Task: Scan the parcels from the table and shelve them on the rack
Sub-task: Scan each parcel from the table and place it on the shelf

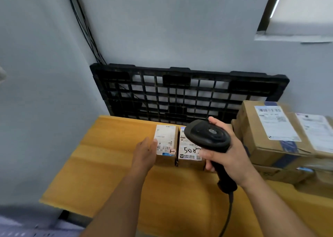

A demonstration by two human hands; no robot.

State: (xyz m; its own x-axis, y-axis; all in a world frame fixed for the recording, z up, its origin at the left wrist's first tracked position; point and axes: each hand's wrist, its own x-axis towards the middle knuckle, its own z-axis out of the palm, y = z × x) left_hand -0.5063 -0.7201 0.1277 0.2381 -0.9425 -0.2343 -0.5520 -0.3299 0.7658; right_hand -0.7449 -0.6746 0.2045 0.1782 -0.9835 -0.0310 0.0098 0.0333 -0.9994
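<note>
Yellow wood-grain counter [111, 168] runs along a grey wall [162, 29] and fills the lower half of the frame. Two small cardboard parcels sit on it side by side at the centre, touching or nearly so.

The left parcel [166, 141] has a white label with a barcode on top. The left hand [144, 153] reaches in from the lower middle, its fingers [154, 143] straight and held together, the tips against the parcel's left edge.

The right parcel [188, 153] carries a label with "508" handwritten in black. The head of a black scanner [209, 137] hangs over this parcel's upper right corner and hides it. The right hand [231, 155] holds the scanner, fingers curled round the handle and the thumb up beside the head. The scanner's cable [228, 217] drops to the bottom edge of the frame.

At the right edge, larger parcels [270, 134] are stacked on the counter, just right of the right hand. The topmost ones bear white shipping labels and blue tape. All the parcels are closed, so their contents cannot be seen.

Behind the small parcels a black plastic pallet [189, 92] stands on edge, leaning against the wall. Dark wires [84, 27] run down the corner in the upper left of the frame to the pallet's top left corner. A window [297, 11] shows at the upper right.
</note>
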